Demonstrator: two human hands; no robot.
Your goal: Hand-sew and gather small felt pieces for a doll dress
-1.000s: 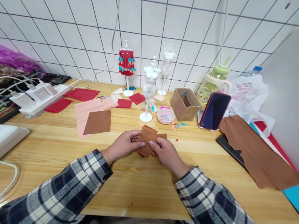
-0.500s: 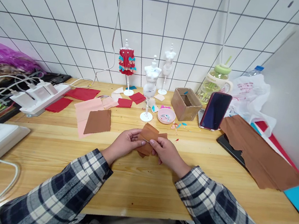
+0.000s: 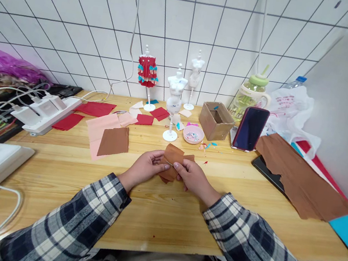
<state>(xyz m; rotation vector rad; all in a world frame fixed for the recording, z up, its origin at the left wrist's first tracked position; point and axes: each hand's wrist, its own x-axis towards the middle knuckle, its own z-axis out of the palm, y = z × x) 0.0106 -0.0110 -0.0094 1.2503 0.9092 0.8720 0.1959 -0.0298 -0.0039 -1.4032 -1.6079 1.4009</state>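
Both hands pinch a folded piece of brown crepe paper (image 3: 175,154) just above the table. My left hand (image 3: 147,166) grips its left side, thumb on top. From the right, my right hand (image 3: 197,179) closes on it with thumb and fingers, and the two thumbs are close together. A thin pale line runs across the paper between the thumbs; what it is I cannot make out. Directly beyond the hands stands a bare white mini mannequin (image 3: 175,97). A pink dish (image 3: 193,134) of small shiny bits sits to its right.
To the left, a brown sheet (image 3: 114,142) overlaps a pink sheet (image 3: 97,130). A mannequin in a red dress (image 3: 147,71) and another bare mannequin (image 3: 196,74) stand behind. Rightward are a cardboard box (image 3: 216,122), a propped phone (image 3: 250,129) and a large brown sheet (image 3: 306,179). A power strip (image 3: 48,116) lies left.
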